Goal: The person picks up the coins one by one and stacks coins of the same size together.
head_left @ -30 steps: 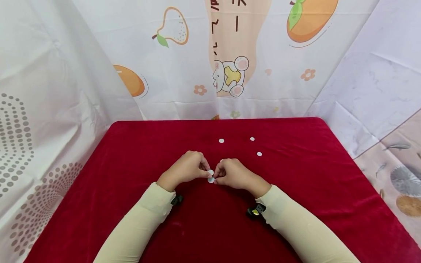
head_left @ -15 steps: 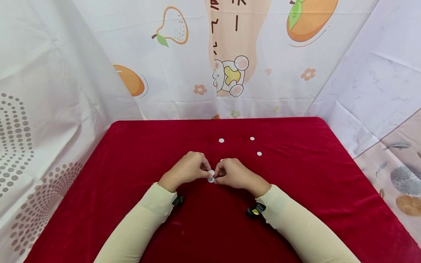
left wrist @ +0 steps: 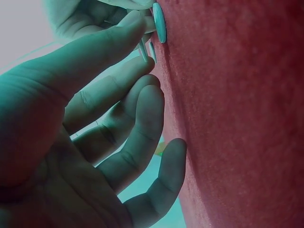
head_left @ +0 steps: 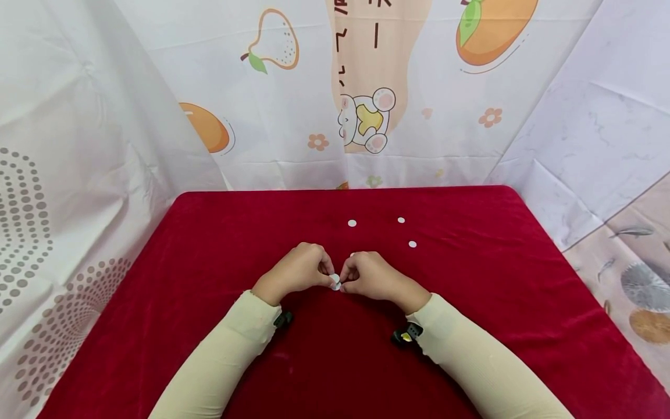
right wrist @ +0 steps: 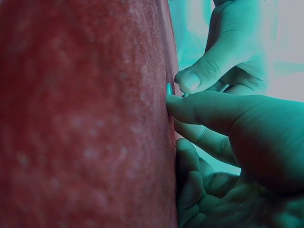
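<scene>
Fingers pinching, left hand (head_left: 295, 270) holds an upper disc (head_left: 334, 278), right hand (head_left: 374, 277) a lower disc (left wrist: 160, 23), inside the desk's far edge (head_left: 282, 193)!

Desk before me: covered by a deep red, velvety cloth (head_left: 251, 227) with rounded far corners and faint creases toward my right.
Wall ahead: a white, thin fabric sheet (head_left: 303, 93) printed with orange fruit, small flowers and a pear outline.
Peach printed band (head_left: 379, 64): dark brown lettering above a white cartoon animal (head_left: 366, 121), lying sideways to me.
Wall on my left: a wrinkled white sheet (head_left: 78, 110) with grey and brownish dots.
Wall on my right: pale, marble-veined sheeting (head_left: 586, 105) above a pinkish, feather-patterned piece (head_left: 638, 262).
Light: soft, even from my head view; teal-tinted in both wrist views.
</scene>
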